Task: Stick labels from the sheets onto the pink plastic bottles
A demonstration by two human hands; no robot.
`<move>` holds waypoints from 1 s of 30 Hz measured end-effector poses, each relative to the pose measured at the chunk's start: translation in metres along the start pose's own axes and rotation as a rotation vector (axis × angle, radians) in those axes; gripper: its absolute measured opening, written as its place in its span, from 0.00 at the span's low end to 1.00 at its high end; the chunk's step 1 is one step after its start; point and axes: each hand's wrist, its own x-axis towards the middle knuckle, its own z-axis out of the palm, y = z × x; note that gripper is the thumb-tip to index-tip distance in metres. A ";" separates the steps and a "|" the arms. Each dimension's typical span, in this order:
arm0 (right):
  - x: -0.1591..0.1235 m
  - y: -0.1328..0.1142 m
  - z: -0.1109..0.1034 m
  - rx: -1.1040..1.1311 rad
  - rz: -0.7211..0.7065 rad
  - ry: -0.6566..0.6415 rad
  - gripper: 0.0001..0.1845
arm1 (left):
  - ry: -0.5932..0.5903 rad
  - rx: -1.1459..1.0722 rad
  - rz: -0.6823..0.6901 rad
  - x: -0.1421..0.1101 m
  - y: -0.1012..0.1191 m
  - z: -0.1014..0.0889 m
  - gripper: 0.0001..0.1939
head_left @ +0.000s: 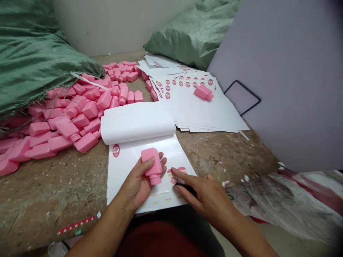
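My left hand [140,178] is closed around a pink plastic bottle [152,160], whose neck points down toward me. Under it lies a white label sheet [128,167] with its far part curled back. My right hand [205,191] grips a slim black tool [187,188] between thumb and fingers; its exact kind is hidden. The right index fingertip is at a pink-and-cream label [173,177] on the sheet. A round pink sticker [116,150] sits near the sheet's left edge.
A big heap of pink bottles [64,126] spills from a green sack [40,60] at left. Behind right, label sheets [203,117] lie stacked with one loose bottle [203,92] on top. Another green sack [187,39] stands behind; a grey panel [289,82] borders the worn table [53,189].
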 end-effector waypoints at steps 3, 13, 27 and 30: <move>-0.014 -0.003 -0.014 0.347 0.049 -0.099 0.20 | -0.013 0.006 0.011 0.001 -0.002 -0.002 0.21; -0.001 -0.028 -0.024 0.702 0.171 0.418 0.06 | -0.135 0.173 0.082 -0.013 -0.002 0.001 0.25; 0.029 -0.070 0.006 0.887 0.140 0.367 0.17 | -0.136 0.013 0.129 -0.033 -0.010 -0.003 0.22; 0.029 -0.070 0.006 0.862 0.137 0.361 0.16 | -0.135 0.020 0.138 -0.032 -0.010 -0.003 0.22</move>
